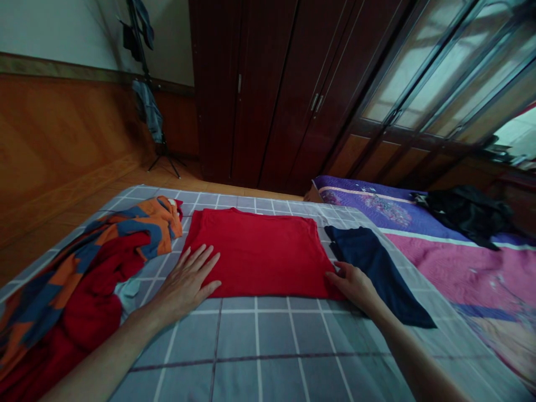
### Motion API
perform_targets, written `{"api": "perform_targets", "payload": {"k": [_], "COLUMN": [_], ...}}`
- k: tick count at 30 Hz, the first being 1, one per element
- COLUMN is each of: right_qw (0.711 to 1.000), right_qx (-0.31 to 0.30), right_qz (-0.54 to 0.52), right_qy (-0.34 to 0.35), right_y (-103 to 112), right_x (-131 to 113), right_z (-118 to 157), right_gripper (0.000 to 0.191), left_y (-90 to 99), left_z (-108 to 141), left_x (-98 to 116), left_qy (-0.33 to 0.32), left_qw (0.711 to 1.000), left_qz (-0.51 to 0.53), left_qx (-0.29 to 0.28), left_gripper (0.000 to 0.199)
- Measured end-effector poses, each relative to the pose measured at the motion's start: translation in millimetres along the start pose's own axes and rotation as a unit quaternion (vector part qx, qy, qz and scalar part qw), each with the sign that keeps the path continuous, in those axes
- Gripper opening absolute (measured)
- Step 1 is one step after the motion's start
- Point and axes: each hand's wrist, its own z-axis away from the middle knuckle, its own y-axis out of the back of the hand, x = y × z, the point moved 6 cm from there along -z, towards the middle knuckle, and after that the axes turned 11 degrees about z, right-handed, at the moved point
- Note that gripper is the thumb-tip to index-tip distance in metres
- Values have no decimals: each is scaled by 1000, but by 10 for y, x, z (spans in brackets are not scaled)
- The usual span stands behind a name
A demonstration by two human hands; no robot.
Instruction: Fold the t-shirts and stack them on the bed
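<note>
A red shirt point(259, 254), folded into a wide, flat rectangle, lies on the checked bedsheet point(274, 329). My left hand point(190, 279) rests flat on its left edge with the fingers spread. At the shirt's lower right side, my right hand point(352, 282) has its fingers curled and closed on the edge; the fingertips are partly hidden. Just beyond that hand is a dark navy folded garment point(377, 271), laid flat. To the left of my left hand sits a loose heap with an orange and blue garment point(125, 223) and crumpled red cloth point(98, 285).
A second bed with a purple and pink cover point(431, 257) adjoins on the right, with a black garment point(464, 212) on it. Behind the bed stand a dark red wardrobe point(268, 100) and a coat stand point(144, 61) hung with clothes.
</note>
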Motion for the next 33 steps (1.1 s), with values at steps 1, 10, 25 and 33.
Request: {"api": "perform_targets", "payload": {"k": [1, 10, 25, 33], "right_qw": [1000, 992, 763, 896], "right_qx": [-11, -65, -134, -31], "right_qz": [-1, -100, -598, -402], "right_qy": [-10, -43, -204, 186], "right_y": [-1, 46, 18, 626], "right_x": [8, -85, -402, -2215], "right_z": [-19, -78, 183, 86], "right_gripper": [48, 19, 19, 28], "left_y": [6, 56, 391, 258], "left_z": [1, 3, 15, 52], "left_x": [1, 38, -426, -711], "left_qy": [2, 24, 178, 256], "left_qw": [1000, 999, 834, 726], "left_qz": [5, 27, 406, 528], "left_qx": [2, -17, 329, 359], "left_gripper": [60, 60, 39, 34]}}
